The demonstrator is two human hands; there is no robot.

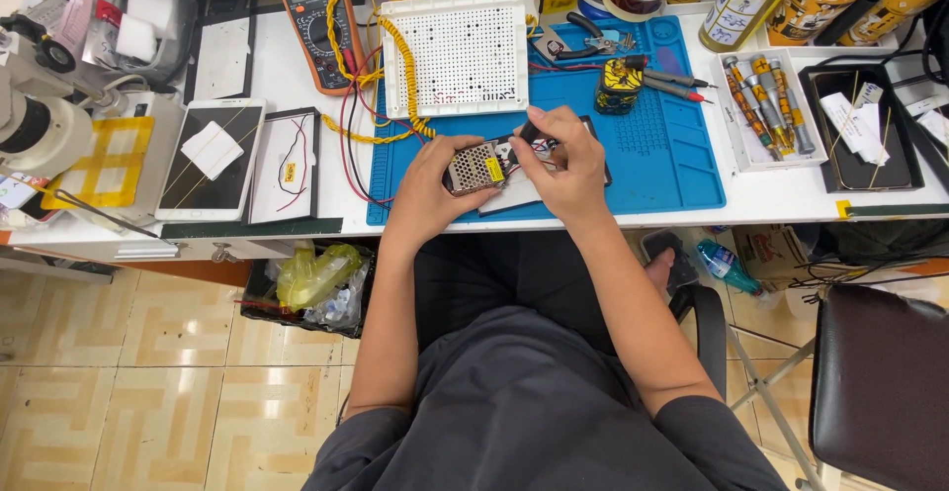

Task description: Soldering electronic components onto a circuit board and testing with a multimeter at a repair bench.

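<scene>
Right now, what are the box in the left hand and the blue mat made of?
Box: looks like bare sheet metal, silvery, punched with small vent holes, yellow sticker on it. Mat: probably silicone or rubber, matte blue with moulded compartments and ridges; can't be sure from the look alone.

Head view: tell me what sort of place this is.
Likely an electronics repair bench: an orange multimeter, a tray of screwdrivers and a blue work mat, where both hands work on a small metal-cased module.
</scene>
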